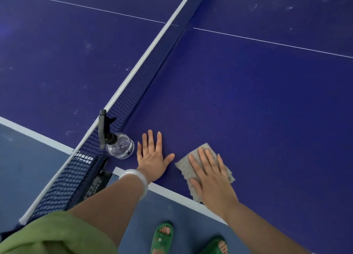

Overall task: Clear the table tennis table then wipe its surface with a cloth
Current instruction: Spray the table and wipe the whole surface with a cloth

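Note:
The dark blue table tennis table (248,101) fills most of the head view. My right hand (210,175) lies flat with straight fingers on a grey cloth (186,164), pressing it onto the table near the white near edge. My left hand (152,158) rests flat on the bare surface, fingers spread, just left of the cloth. A clear spray bottle (119,146) with a black trigger head stands beside my left hand, next to the net.
The dark net (133,93) with its white top band runs diagonally across the table to a clamp post (99,177) at the near edge. Dusty specks mark the left half. Blue floor and my green sandals (162,236) lie below the edge.

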Available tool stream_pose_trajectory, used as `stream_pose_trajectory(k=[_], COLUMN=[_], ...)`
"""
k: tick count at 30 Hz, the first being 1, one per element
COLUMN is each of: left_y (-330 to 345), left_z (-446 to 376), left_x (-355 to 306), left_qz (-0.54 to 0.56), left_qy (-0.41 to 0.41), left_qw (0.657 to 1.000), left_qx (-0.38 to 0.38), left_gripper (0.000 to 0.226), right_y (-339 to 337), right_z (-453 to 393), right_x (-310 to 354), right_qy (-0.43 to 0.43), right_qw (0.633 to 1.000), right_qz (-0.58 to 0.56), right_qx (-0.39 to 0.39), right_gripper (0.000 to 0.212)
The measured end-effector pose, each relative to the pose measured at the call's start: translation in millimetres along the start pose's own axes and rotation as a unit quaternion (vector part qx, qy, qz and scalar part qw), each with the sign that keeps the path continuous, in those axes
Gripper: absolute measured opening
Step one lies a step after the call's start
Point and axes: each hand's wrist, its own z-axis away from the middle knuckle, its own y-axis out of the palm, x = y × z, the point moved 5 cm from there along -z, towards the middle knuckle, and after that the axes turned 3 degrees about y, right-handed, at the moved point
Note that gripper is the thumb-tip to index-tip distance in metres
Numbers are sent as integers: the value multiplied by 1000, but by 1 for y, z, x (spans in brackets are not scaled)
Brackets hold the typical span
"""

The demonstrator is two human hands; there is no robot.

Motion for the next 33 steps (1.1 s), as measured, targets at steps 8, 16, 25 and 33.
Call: stream_pose_trajectory(k=[8,16,25,33], left_y=[-7,-1,3,4], left_z=[1,20,20,20], left_x=[6,26,25,27], left_qz=[19,-38,-49,-39], left_qy=[58,141,145,149], left_qw=[998,989,988,988], left_qx=[26,-8,2,-11], left_gripper=[83,78,73,75], right_y=[-5,2,2,7], right_z=[11,-8,86,18], right_x=[-63,44,-36,63], right_qy=[206,161,185,243], right_qw=[975,986,977,969], right_qz=[-83,-45,-80,-47], right_qx=[10,24,67,-12], right_gripper=[65,62,76,58])
